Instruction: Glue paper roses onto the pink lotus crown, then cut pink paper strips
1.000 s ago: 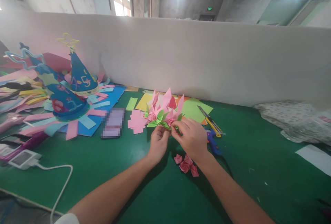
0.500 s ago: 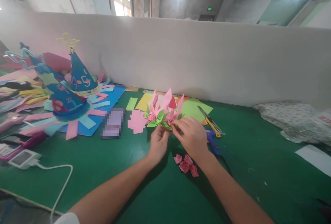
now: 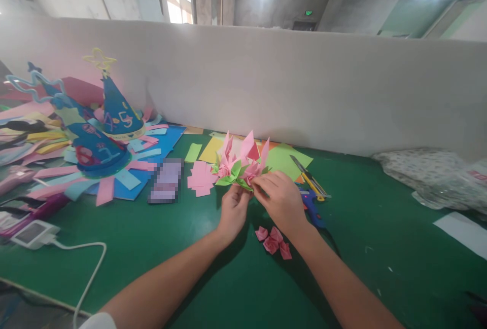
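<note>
Between my hands is a folded-paper flower arrangement with tall pink points, pink flowers and green leaves. My left hand is closed on its lower front edge, just below the leaves. At its right front, my right hand pinches a small pink paper rose set against the arrangement; the fingertips partly cover it. Several loose pink paper roses lie on the green table between my forearms. A blue glue gun rests just beyond my right hand, its nozzle side hidden.
Scissors and a yellow cutter lie right of a light-green sheet. Left are pink paper slips, a phone and blue party hats. A white cable crosses the left side. Plastic-wrapped material sits far right.
Hardly anything differs. Both hands stay on the flower arrangement in the same hold, and the right hand has shifted very slightly left against the pink rose.
</note>
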`<action>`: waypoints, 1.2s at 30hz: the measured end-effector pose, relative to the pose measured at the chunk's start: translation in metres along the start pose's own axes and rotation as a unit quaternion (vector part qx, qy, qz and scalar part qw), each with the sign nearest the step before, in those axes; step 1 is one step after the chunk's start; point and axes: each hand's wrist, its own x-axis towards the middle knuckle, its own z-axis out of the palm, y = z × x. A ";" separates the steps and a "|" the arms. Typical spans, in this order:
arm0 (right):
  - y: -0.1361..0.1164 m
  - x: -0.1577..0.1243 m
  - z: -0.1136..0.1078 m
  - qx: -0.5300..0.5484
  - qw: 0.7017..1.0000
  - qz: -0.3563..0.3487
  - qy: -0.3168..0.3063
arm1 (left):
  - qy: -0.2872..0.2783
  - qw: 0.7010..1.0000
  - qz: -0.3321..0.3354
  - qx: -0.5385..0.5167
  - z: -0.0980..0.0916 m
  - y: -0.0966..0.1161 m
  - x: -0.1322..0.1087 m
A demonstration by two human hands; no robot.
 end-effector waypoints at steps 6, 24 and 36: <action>0.001 0.000 -0.001 -0.005 1.000 -0.014 -0.009 | 0.007 0.999 0.014 0.036 0.000 0.003 -0.001; 0.003 -0.002 -0.003 -0.016 0.999 -0.041 -0.028 | 0.008 0.987 0.050 0.154 -0.004 0.001 -0.002; 0.012 0.004 -0.007 -0.042 0.988 -0.123 -0.080 | 0.001 0.993 0.031 0.112 -0.001 0.005 -0.002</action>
